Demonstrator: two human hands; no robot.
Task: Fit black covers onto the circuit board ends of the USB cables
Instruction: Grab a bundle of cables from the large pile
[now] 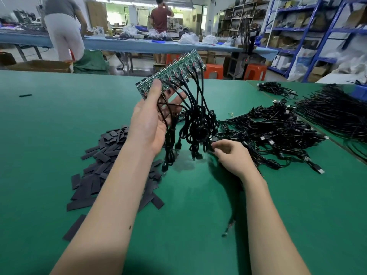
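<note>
Since my left hand grips the bare circuit board strip aloft and my right hand pinches its dangling USB cables, the black covers lie heaped unused, so I judge fitting unstarted.

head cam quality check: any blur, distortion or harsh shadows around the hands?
Head view: the hands and the circuit board strip are fairly sharp; the background shelving is smeared with motion blur. Wide-angle bending curves the green table edge. Soft overhead light casts a diffuse shadow under the right hand and the hanging cables; no glare on the left hand.
</note>
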